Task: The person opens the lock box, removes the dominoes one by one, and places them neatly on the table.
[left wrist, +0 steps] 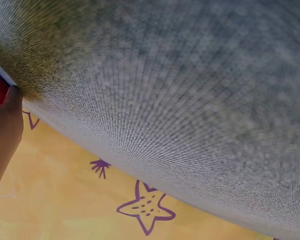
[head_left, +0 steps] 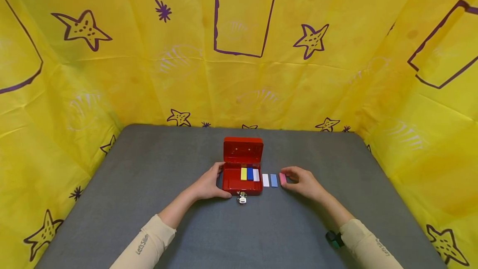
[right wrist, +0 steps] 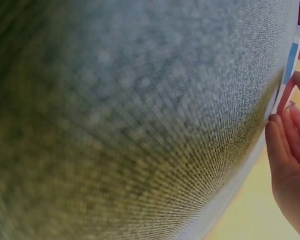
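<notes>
A small red metal cash box (head_left: 232,184) stands with its lid (head_left: 242,151) raised. My left hand (head_left: 207,184) grips its left side, thumb at the front corner and fingers towards the back. Inside, towards the right, a yellow block (head_left: 244,174), a dark blue block (head_left: 249,174) and a white block (head_left: 256,175) lie side by side. On the table right of the box are another white block (head_left: 265,180) and a light blue block (head_left: 274,180). My right hand (head_left: 303,182) pinches a pink block (head_left: 282,178) between thumb and fingers, beside the light blue one.
Silver metal pieces, perhaps keys (head_left: 242,198), hang at the box's front. A grey cloth covers the table (head_left: 168,148). Yellow printed curtains (head_left: 186,74) enclose its back and sides. A dark band (head_left: 334,239) sits by the right sleeve.
</notes>
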The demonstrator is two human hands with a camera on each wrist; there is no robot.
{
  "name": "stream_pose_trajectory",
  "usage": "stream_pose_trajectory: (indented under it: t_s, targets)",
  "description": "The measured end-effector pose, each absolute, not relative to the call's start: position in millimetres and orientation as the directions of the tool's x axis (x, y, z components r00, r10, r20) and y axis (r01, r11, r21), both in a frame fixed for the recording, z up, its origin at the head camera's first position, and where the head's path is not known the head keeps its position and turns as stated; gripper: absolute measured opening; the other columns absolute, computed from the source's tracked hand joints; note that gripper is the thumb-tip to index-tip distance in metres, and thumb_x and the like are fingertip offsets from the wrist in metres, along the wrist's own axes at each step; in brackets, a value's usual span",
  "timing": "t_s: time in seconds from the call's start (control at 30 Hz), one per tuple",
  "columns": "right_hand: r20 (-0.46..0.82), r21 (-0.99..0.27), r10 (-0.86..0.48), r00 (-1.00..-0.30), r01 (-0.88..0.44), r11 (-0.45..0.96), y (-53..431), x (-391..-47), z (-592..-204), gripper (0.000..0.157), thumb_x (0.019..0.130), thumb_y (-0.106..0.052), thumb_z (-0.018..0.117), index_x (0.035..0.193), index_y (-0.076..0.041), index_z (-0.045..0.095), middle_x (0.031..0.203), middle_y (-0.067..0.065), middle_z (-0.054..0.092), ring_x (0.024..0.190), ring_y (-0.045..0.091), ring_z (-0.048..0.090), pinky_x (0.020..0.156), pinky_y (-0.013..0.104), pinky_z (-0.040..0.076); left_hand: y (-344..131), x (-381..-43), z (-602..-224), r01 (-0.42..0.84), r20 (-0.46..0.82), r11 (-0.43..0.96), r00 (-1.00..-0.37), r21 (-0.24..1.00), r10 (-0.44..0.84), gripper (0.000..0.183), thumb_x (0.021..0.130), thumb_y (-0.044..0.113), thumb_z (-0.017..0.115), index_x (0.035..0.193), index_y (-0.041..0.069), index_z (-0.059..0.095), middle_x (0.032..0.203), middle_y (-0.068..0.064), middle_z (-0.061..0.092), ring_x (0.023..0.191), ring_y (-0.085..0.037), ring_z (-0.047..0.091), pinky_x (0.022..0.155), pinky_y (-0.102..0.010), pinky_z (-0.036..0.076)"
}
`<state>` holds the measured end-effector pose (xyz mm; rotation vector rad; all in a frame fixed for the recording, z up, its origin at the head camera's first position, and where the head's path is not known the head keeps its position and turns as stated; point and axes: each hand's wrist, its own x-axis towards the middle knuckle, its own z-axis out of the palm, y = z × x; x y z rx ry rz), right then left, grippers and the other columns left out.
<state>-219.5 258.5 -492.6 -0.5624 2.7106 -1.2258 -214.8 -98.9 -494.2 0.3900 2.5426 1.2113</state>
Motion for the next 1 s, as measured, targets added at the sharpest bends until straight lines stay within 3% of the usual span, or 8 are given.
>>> stream_pose_trajectory:
  t_s: [0.23,1.0]
  targets:
    - [0.089,-0.697,-0.415,-0.905,-0.354,0.623,258.2,-219.7,-494.7,0.042,0.084,-0.015,0.078,0.120,-0.001,0.064,0.116,0.010,0.065,0.108,0.027,0.061,0.094,0.045,0.049,-98.0,-214.9,-493.0,0.105,-0.151,0.609,-0.923,0.786,0.355,0.102,0.067,0.028,0.090,0.147,0.009,0.029,0.147,-0.015,0.040,0.132,-0.035,0.042,0.103,-0.051,0.041]
    - [0.099,-0.640,-0.446,-0.890,-0.400,0.657,256.6,-216.5,-492.7,0.044,0.083,-0.014,0.078,0.122,-0.003,0.064,0.115,0.007,0.064,0.102,0.023,0.059,0.092,0.044,0.051,-99.5,-215.4,-494.9,0.122,-0.143,0.602,-0.917,0.789,0.373,0.102,0.067,0.028,0.090,0.147,0.008,0.028,0.146,-0.016,0.040,0.132,-0.036,0.043,0.104,-0.051,0.040]
